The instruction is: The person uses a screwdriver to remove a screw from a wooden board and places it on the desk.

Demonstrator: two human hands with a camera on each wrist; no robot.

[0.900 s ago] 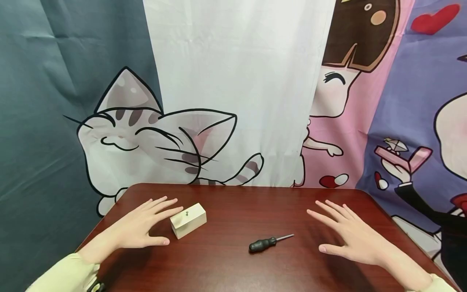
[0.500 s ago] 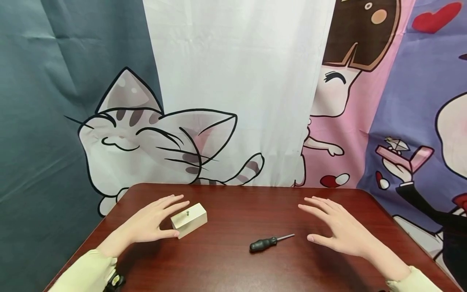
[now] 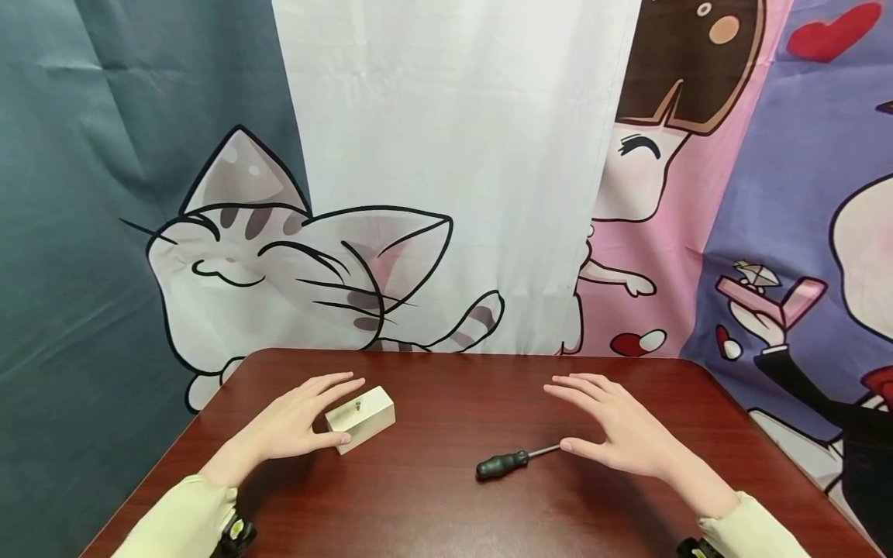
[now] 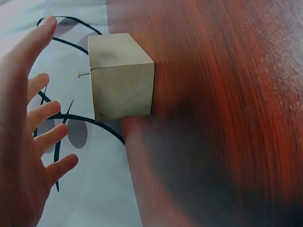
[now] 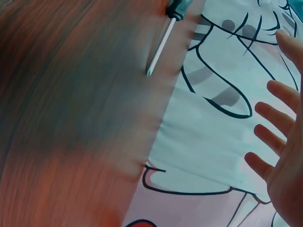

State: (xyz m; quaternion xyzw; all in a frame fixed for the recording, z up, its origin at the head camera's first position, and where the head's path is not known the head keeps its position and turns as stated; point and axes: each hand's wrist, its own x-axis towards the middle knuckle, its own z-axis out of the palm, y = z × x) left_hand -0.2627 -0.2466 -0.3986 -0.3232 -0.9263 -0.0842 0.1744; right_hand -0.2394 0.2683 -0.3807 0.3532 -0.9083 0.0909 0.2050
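A pale wooden block lies on the table, left of the middle. A small screw stands partly out of its top face. My left hand hovers beside the block with fingers spread, its thumb overlapping the block's near corner in the head view. A screwdriver with a black handle and a metal shaft lies right of the middle, tip pointing right. Over the shaft's end, my right hand hangs with fingers extended and nothing in it. In the right wrist view the screwdriver's shaft shows apart from the fingers.
The dark red wooden table has rounded far corners. Right behind it hangs a cloth backdrop printed with a cat and cartoon figures. Black wrist devices sit at both sleeves.
My right hand has moved left, from beyond the screwdriver's tip to over it. My left hand has moved right, closer to the block. The block and screwdriver stay in place.
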